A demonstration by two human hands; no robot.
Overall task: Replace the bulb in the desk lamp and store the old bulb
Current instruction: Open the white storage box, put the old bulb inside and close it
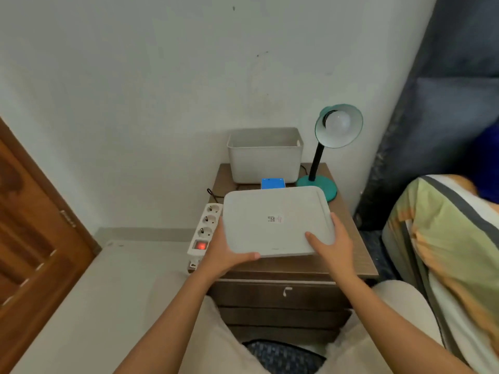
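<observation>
A teal desk lamp [321, 168] stands at the back right of a brown nightstand [348, 263], its shade tilted toward me with a white bulb [338, 122] screwed in. An open grey storage bin [266, 157] sits at the back against the wall. Both my hands hold the bin's flat grey lid [275, 220] above the nightstand: my left hand [228, 251] grips its near left corner and my right hand [332, 244] its near right edge. A small blue box [273, 183] shows just behind the lid, partly hidden.
A white power strip [204, 230] with a lit red switch lies along the nightstand's left edge, a black cable behind it. A wooden door [35, 238] is at left. A bed with a striped blanket [445, 238] is at right. My knees flank the nightstand's drawers.
</observation>
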